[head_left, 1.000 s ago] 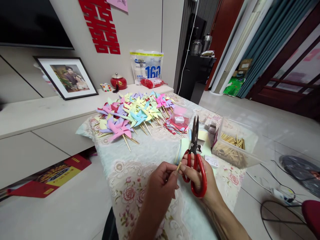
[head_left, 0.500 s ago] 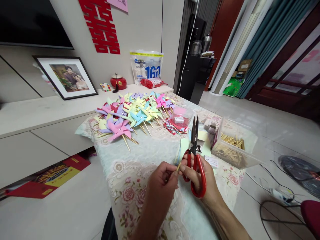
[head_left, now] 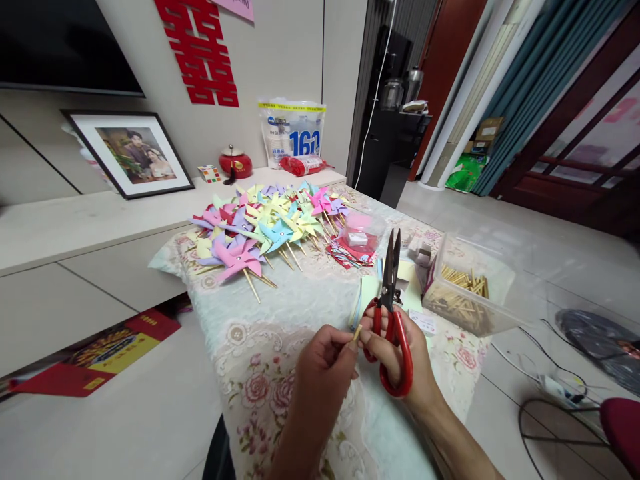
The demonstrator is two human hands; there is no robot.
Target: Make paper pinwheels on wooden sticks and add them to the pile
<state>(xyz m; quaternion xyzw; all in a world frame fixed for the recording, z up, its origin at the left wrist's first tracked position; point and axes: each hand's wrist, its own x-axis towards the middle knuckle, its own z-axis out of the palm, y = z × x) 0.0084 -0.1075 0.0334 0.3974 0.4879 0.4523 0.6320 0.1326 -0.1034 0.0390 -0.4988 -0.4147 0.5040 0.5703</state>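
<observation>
Red-handled scissors (head_left: 403, 357) rest in my right hand (head_left: 415, 353), their dark blades pointing up and slightly apart. My left hand (head_left: 327, 363) is closed in a pinch on a short wooden stick (head_left: 357, 332), whose pale tip shows above the fingers. The right fingertips meet the stick from the other side. Behind my hands lie pale green and yellow paper sheets (head_left: 369, 293), partly hidden by the scissors. Farther back, a pile of paper pinwheels (head_left: 280, 233) on sticks covers the table's far left, a pink pinwheel (head_left: 239, 259) nearest me.
A clear plastic box (head_left: 457, 313) of short wooden sticks stands at the table's right edge. Red patterned paper pieces (head_left: 350, 253) and a small clear container (head_left: 363, 233) lie mid-table. A floral tablecloth (head_left: 270, 333) covers it. A white cabinet (head_left: 95, 213) adjoins the far side.
The scissors have tilted very slightly. Both hands keep nearly the same place around the stick, and the view has shifted a little.
</observation>
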